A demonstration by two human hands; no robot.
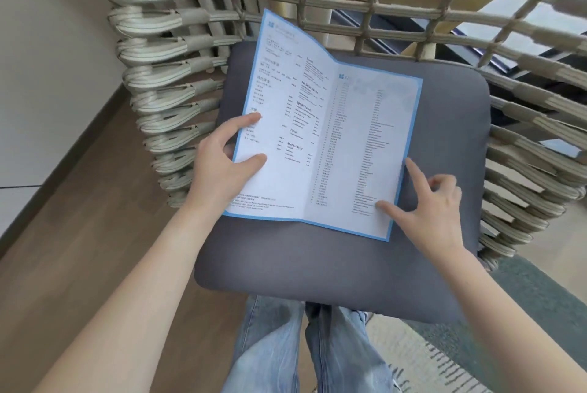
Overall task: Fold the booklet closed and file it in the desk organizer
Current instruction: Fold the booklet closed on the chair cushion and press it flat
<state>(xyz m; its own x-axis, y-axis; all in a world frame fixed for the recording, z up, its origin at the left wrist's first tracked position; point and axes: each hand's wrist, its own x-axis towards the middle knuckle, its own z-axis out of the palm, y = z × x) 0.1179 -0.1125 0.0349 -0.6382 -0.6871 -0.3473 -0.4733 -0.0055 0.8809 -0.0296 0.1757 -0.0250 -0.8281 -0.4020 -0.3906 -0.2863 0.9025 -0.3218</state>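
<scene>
A white booklet [320, 129] with a blue border lies open on a grey seat cushion [301, 265]. Its left page is lifted off the cushion; its right page lies flat. My left hand [222, 167] pinches the left page's outer edge, thumb on the printed side and fingers behind it. My right hand [428, 205] rests at the lower right corner, with thumb and forefinger touching the right page and the other fingers curled. No desk organizer is in view.
The cushion sits in a woven rope chair [178, 52] whose back and sides rise around it. Wooden floor [79, 249] lies to the left, a green and patterned rug [524, 313] to the right. My legs in blue jeans [301, 348] are below the cushion.
</scene>
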